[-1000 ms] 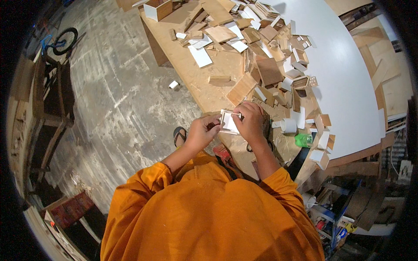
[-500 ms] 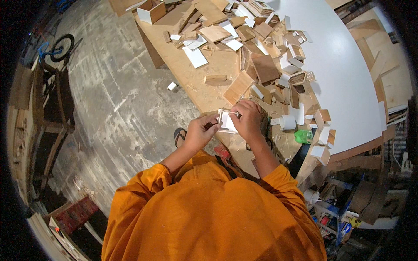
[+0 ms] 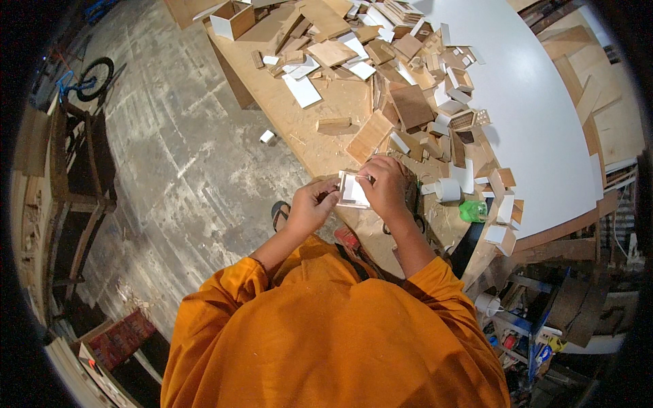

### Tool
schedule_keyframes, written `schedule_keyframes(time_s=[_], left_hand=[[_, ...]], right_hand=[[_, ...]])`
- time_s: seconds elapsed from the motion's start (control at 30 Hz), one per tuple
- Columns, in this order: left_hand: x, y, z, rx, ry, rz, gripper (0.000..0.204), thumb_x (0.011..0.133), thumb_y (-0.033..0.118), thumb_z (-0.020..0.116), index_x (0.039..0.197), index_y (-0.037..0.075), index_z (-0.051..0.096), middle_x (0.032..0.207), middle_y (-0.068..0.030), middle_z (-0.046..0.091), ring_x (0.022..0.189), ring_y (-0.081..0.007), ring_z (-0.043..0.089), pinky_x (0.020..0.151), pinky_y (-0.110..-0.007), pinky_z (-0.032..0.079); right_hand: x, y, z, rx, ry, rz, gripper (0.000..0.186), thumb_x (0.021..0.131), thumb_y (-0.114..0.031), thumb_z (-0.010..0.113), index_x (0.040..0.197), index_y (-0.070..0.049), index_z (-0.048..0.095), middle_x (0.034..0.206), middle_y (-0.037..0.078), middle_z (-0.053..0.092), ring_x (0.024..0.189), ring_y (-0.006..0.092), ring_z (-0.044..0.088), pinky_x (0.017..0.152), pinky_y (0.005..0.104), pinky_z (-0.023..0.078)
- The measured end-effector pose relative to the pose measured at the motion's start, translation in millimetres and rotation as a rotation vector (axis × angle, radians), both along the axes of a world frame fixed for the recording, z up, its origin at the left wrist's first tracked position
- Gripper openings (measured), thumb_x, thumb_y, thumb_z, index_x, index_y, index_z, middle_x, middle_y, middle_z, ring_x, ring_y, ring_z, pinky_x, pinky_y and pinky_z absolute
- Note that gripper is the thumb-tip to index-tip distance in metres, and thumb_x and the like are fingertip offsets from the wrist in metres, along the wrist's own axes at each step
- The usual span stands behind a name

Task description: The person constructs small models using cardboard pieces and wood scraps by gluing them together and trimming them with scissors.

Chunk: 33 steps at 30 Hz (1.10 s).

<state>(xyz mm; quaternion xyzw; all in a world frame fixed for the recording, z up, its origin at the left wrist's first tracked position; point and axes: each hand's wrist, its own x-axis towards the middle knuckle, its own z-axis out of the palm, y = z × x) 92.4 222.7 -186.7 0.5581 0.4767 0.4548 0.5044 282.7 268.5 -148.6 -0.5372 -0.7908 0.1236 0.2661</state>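
Note:
A small open white box (image 3: 353, 192) with pale wooden edges is between my hands, over the near edge of the workbench. My left hand (image 3: 311, 206) pinches its left side between thumb and fingers. At the upper right rim, the fingers of my right hand (image 3: 385, 187) are closed together, pressed close to the box. A thin pale bit shows at those fingertips, too small to name. Beyond my right hand a brown wooden board (image 3: 369, 138) lies on the bench.
Wood offcuts and small boxes crowd the workbench (image 3: 299, 129); a wood block (image 3: 333, 124) lies apart. A white roll (image 3: 447, 190) and green bottle (image 3: 473, 211) stand right, near a white panel (image 3: 524, 129). A wooden rack (image 3: 71, 197) is left; a bicycle wheel (image 3: 95, 78) stands beyond.
The right fingertips have turned slightly at the box's rim, and the pale thing at them shows less. The left hand keeps its hold. The whole view has shifted a little.

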Motion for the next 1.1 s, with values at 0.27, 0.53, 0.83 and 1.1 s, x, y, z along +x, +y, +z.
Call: schedule_keyframes(time_s=[0.27, 0.53, 0.83, 1.1], left_hand=[[-2, -2, -6, -0.126, -0.081, 0.000, 0.027, 0.089, 0.002, 0.057, 0.115, -0.001, 0.065, 0.095, -0.0131, 0.066, 0.085, -0.0176, 0.064, 0.076, -0.028, 0.050], [-3, 0, 8, -0.096, 0.014, -0.014, 0.027, 0.087, 0.000, 0.059, 0.113, -0.002, 0.066, 0.097, -0.0126, 0.066, 0.086, -0.0179, 0.064, 0.077, -0.028, 0.050], [-5, -2, 10, -0.041, -0.013, -0.022, 0.032, 0.087, -0.003, 0.057, 0.118, -0.002, 0.063, 0.095, -0.0111, 0.063, 0.084, -0.0158, 0.062, 0.075, -0.027, 0.049], [-6, -3, 13, -0.057, 0.029, -0.007, 0.032, 0.086, -0.004, 0.059, 0.118, -0.002, 0.064, 0.096, -0.0105, 0.063, 0.085, -0.0156, 0.062, 0.077, -0.026, 0.049]], right_hand=[[1, 1, -2, 0.019, 0.027, 0.014, 0.011, 0.068, -0.012, 0.075, 0.073, -0.010, 0.066, 0.087, 0.006, 0.066, 0.101, 0.0289, 0.057, 0.093, 0.0451, 0.036], [2, 3, -4, -0.004, 0.013, 0.021, 0.010, 0.069, -0.012, 0.075, 0.075, -0.010, 0.067, 0.088, 0.007, 0.066, 0.102, 0.0291, 0.057, 0.094, 0.0445, 0.036], [-2, -6, 6, -0.030, -0.047, -0.017, 0.029, 0.067, -0.018, 0.078, 0.094, -0.011, 0.068, 0.098, 0.006, 0.066, 0.108, 0.0269, 0.054, 0.098, 0.0460, 0.033], [-1, -8, 5, -0.026, -0.081, -0.010, 0.034, 0.067, -0.020, 0.078, 0.098, -0.011, 0.069, 0.101, 0.006, 0.065, 0.108, 0.0266, 0.054, 0.099, 0.0463, 0.032]])
